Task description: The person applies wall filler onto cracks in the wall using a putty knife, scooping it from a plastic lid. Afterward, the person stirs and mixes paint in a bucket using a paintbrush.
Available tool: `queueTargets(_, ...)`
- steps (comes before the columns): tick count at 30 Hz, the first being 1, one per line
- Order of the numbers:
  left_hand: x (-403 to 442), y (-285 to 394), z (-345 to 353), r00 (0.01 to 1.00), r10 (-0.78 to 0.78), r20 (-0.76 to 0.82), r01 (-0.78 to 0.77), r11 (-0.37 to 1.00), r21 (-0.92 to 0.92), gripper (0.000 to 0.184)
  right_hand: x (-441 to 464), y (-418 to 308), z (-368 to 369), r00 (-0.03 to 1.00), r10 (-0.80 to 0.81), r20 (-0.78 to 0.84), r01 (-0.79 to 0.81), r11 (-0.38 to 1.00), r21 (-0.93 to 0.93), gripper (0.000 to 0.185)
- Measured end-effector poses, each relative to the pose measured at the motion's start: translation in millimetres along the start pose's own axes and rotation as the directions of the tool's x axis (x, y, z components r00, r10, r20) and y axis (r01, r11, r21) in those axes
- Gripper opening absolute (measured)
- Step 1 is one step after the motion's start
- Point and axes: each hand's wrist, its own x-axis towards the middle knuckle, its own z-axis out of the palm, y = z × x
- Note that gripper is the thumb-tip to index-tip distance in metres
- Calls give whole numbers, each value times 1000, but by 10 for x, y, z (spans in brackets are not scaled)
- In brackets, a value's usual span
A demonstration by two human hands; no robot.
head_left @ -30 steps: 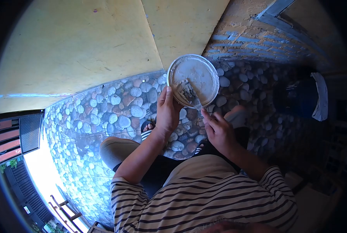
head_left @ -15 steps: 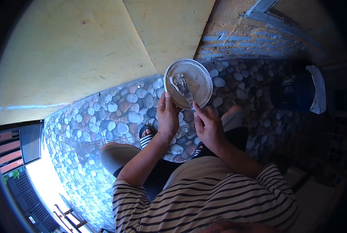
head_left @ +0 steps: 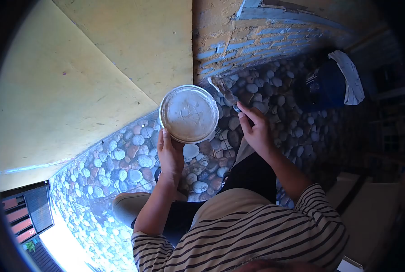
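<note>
White-rimmed and round, the shallow lid point(head_left: 190, 114) sits at the fingertips of the left hand point(head_left: 170, 156) in the head view, beyond its wrist and reaching over towards the right hand point(head_left: 259, 133). The left thumb presses near the rim while the other fingers pass underneath, so the left hand is holding the lid, its dished face turned up to the camera. The right hand is closed around the near end of a scraper point(head_left: 227, 94), the thumb and forefinger pinched close to its neck.

The scraper's long axis slants forward and leftward from the right fingertips, towards the foot of the blue-streaked brick wall point(head_left: 275, 43). Its blade lies ahead of the right hand, just beside the lid's right edge, with stone floor point(head_left: 134, 176) showing between them. Pale paste point(head_left: 211, 82) clings along the far left side of the blade. The right hand is the nearer one to the scraper, the left to the lid.

Most of the handle is hidden inside the right hand, and the left fingers are out of sight behind the lid. How high the blade is compared with the lid is hard to judge from above. Right of the right hand, a dark blue container point(head_left: 318, 88) fades into shadow, its lower outline hard to make out.
</note>
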Motion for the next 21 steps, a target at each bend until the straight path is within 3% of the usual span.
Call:
queueTargets(3, -25, 48, 55, 999, 33, -24, -32, 999, 31, 34, 250, 308, -89, 1000, 13, -24, -14, 999, -44, 28)
queueTargets(4, -27, 49, 48, 999, 32, -20, -32, 999, 28, 34, 329, 377, -136, 994, 102, 25, -98, 987, -125, 28)
queueTargets(7, -33, 65, 26, 1000, 28, -14, -28, 999, 23, 34, 548, 678, -132, 999, 44, -17, -46, 988, -149, 27)
queueTargets(11, -54, 84, -5, 999, 17, -40, -19, 999, -26, 34, 733, 1029, -113, 980, 197, 20, -192, 972, -139, 29)
queueTargets(16, -100, 112, -52, 999, 23, -39, -24, 1000, -3, 34, 986, 1265, -197, 961, 270, 56, -249, 937, -245, 33)
queueTargets(19, -123, 109, -101, 993, 117, 24, -119, 973, 199, 34, 1192, 1515, -251, 960, 252, 122, -210, 936, -282, 35)
queueTargets(21, -129, 113, -100, 993, 116, 19, -118, 973, 199, 35, 1349, 1654, -323, 965, 210, 158, -160, 946, -281, 36)
